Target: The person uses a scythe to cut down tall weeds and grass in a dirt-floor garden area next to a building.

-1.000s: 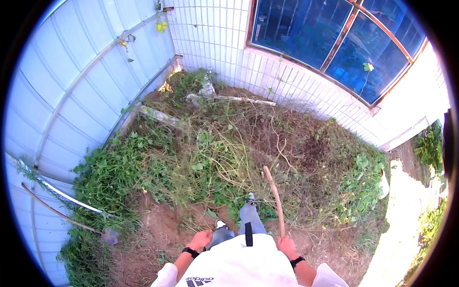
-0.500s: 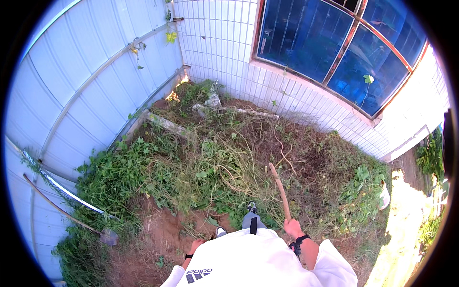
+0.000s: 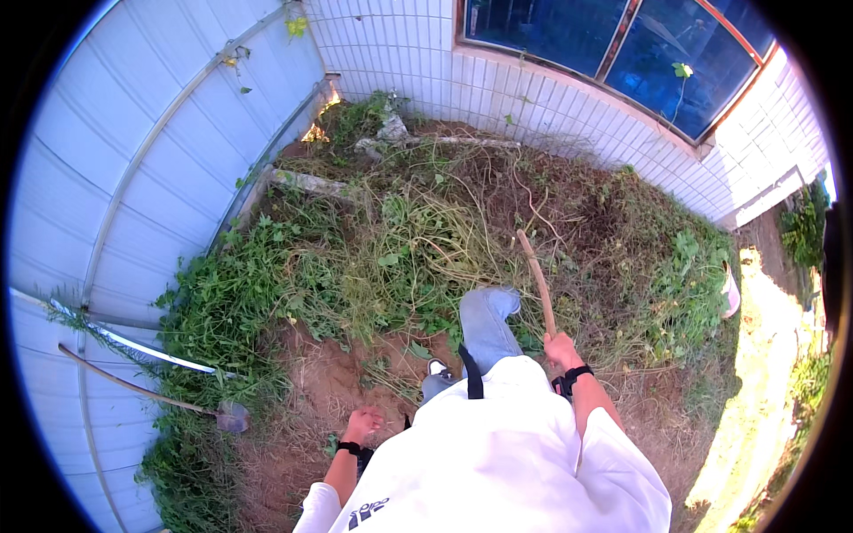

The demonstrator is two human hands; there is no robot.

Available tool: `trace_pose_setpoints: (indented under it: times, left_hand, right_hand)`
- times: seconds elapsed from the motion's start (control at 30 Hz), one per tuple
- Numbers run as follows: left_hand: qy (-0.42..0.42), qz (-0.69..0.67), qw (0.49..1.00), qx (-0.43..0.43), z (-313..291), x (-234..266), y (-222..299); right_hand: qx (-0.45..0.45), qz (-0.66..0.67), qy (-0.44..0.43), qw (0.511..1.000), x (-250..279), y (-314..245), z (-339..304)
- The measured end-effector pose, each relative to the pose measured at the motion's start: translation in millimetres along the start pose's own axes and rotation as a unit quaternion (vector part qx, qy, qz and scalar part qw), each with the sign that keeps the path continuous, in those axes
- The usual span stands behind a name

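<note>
Your right hand (image 3: 560, 348) clasps the wooden stick (image 3: 538, 280), your left hand (image 3: 363, 424) is loosely spread, and tangled vines (image 3: 431, 244) could snag your forward leg (image 3: 490, 329), tripping you.

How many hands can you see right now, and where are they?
2. The right hand grips the lower visible end of a wooden stick; the left hand, apparently empty, is left of the white shirt. Neither is fully hidden.

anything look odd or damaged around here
The window frame looks worn: its bars show patchy red-brown, probably rust. Bright orange patches near the corner where the walls meet also stand out; I cannot tell whether they are just sunlight.
</note>
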State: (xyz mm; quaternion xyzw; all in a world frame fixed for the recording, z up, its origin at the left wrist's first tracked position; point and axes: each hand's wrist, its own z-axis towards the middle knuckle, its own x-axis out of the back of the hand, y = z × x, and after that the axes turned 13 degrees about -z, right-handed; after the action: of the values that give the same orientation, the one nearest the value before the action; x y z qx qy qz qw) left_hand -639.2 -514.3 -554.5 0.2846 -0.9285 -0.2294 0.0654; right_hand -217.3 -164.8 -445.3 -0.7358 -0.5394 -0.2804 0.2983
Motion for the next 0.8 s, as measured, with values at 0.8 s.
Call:
trace_pose_setpoints:
  times: [0.8]
  left_hand:
    - [0.026,0.258,0.934,-0.245,36,-152,-134]
  right_hand:
    - [0.088,-0.058,0.029,0.994,54,119,81]
